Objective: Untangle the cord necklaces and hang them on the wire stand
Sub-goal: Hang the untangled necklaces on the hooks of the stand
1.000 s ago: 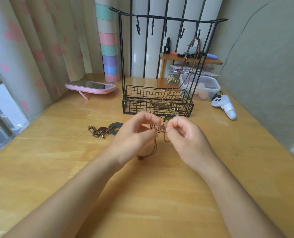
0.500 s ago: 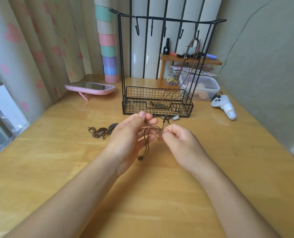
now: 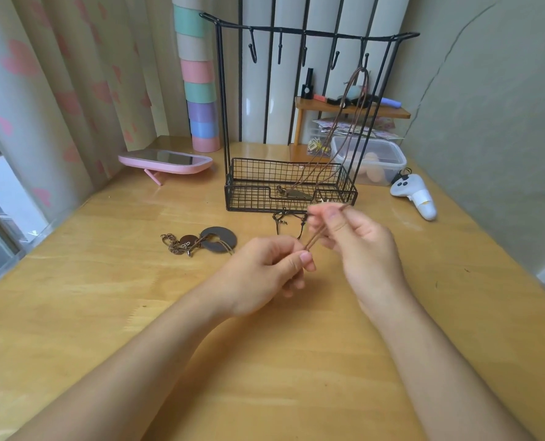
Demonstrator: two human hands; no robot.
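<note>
Roughly a third of the task is judged done. One hung necklace (image 3: 337, 122) is looped over the rightmost hook of the wire stand (image 3: 258, 198). Its cord runs down into the basket, where the pendant is laid on the mesh floor. The other four hooks are seen bare.

Two pieces are judged left to do. A brown cord necklace (image 3: 313, 237) is held up between both hands, just in front of the basket. A doubled run of it is stretched taut from one hand to the other, and more of it, with small knots, is draped on the surface (image 3: 105, 313) behind the hands. Whether it is free of tangles cannot be told, since part is hidden by the fingers. A ring-pendant necklace (image 3: 217, 239) is seen lying on the surface to the left of the hands, apart from them and untouched, with its cord and chain links bunched beside it.

Left hand (image 3: 263, 275): fingers are curled in, and the lower end of the taut cord is pinched between thumb and forefinger. Right hand (image 3: 358, 246): it is raised a little higher and nearer the stand, with the upper end pinched at the fingertips and the other fingers loosely curled. The hands are close but not touching, joined only by the cord. Nothing else is gripped by either.
</note>
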